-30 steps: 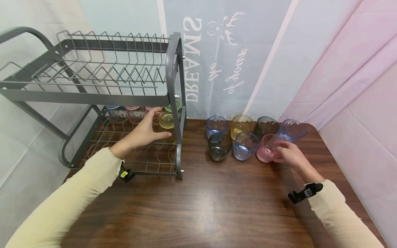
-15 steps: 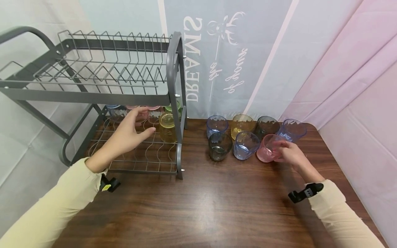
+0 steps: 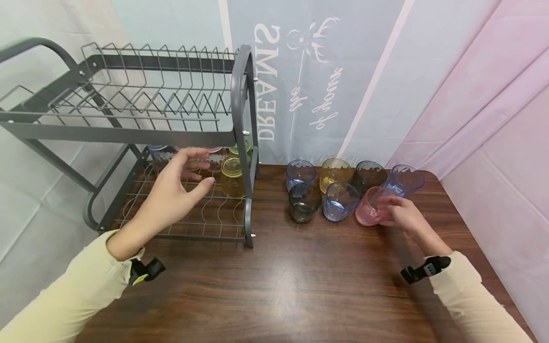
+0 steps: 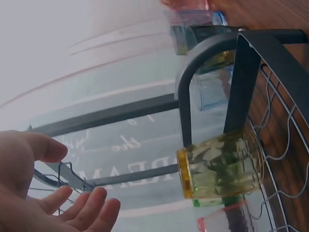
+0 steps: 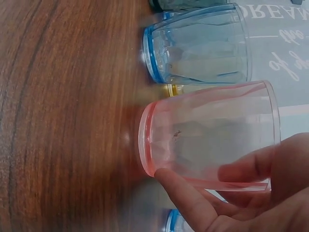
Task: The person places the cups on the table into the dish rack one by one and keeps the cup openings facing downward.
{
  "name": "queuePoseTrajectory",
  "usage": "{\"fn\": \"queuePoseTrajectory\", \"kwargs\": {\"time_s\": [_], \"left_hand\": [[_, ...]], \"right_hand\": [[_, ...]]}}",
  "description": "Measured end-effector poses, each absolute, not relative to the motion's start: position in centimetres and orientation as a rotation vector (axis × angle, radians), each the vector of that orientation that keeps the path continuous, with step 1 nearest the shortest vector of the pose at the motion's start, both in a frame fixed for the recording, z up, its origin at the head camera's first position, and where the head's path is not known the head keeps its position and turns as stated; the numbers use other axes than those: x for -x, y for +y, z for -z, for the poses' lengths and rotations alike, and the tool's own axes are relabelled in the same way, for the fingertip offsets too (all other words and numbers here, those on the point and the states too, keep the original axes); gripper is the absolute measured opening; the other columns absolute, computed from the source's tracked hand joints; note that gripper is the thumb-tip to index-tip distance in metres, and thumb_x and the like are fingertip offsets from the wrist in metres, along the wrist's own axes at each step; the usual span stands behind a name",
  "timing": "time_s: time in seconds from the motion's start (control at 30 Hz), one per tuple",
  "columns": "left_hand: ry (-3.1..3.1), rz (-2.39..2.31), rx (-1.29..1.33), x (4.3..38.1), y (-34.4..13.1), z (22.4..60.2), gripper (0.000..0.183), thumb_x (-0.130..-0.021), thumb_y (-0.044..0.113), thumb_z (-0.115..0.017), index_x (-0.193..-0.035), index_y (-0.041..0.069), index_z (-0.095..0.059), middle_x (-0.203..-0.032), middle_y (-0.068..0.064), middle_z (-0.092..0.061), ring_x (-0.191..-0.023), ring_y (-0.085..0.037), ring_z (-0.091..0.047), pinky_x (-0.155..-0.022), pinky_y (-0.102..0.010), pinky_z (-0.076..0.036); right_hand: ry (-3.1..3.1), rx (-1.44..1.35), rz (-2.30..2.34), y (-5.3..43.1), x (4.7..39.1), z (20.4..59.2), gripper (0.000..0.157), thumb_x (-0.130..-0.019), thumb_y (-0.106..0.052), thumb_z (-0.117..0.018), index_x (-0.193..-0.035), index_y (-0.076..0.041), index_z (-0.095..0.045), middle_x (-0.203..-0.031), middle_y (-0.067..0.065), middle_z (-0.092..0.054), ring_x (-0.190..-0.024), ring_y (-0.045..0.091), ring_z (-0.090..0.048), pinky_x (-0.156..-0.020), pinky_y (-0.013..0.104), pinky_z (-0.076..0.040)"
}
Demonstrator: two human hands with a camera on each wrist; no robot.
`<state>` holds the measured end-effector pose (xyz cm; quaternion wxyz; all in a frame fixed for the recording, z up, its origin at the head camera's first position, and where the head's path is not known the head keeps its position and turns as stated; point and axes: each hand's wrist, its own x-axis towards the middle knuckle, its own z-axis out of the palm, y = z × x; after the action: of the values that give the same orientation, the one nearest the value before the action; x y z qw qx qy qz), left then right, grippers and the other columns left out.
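My left hand (image 3: 171, 183) is held in front of the rack's lower shelf, thumb and fingers apart and holding nothing. Just right of it, apart from the fingers, an upside-down yellow glass (image 3: 233, 178) stands on the lower shelf; the left wrist view shows this yellow glass (image 4: 222, 166) beside the rack's end frame. On the table at right, my right hand (image 3: 405, 216) grips the side of a pink glass (image 3: 369, 209). Close up, thumb and fingers lie along the wall of the pink glass (image 5: 207, 130), which stands upright.
The grey two-tier dish rack (image 3: 171, 138) stands at left. Blue, pink and green glasses, partly hidden, line its lower shelf's back. Left of the pink glass are a blue glass (image 3: 340, 202) and a dark glass (image 3: 304, 205); several more stand behind, close to the curtain.
My left hand has let go of the yellow glass and drawn back to the left, leaving it on the shelf. The right hand has stayed at the pink glass.
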<state>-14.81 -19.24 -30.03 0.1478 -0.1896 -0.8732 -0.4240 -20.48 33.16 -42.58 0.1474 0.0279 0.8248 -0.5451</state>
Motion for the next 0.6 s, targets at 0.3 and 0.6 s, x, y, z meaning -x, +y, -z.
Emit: {"fn": "queuePoseTrajectory", "kwargs": {"time_s": [0.3, 0.6], "left_hand": [[-2.468, 1.157, 0.625, 13.6, -18.6, 29.8, 0.039, -0.092, -0.003, -0.070, -0.129, 0.001, -0.060, -0.124, -0.009, -0.064, -0.109, -0.022, -0.062, -0.086, -0.025, -0.049], [-2.421, 1.175, 0.700, 12.0, -17.7, 29.3, 0.027, -0.090, -0.005, -0.072, -0.112, 0.011, -0.070, -0.113, 0.003, -0.068, -0.090, -0.011, -0.064, -0.080, -0.023, -0.051]], "right_hand": [[2.381, -0.059, 1.550, 33.3, 19.9, 41.7, 0.046, -0.106, -0.004, -0.037, -0.144, 0.021, -0.031, -0.124, 0.026, -0.062, -0.088, 0.002, -0.067, -0.079, 0.031, -0.061], [2.357, 0.017, 1.547, 33.4, 19.1, 40.5, 0.045, -0.105, -0.001, -0.030, -0.143, 0.022, -0.032, -0.122, 0.028, -0.061, -0.092, 0.003, -0.067, -0.079, 0.032, -0.060]]}}
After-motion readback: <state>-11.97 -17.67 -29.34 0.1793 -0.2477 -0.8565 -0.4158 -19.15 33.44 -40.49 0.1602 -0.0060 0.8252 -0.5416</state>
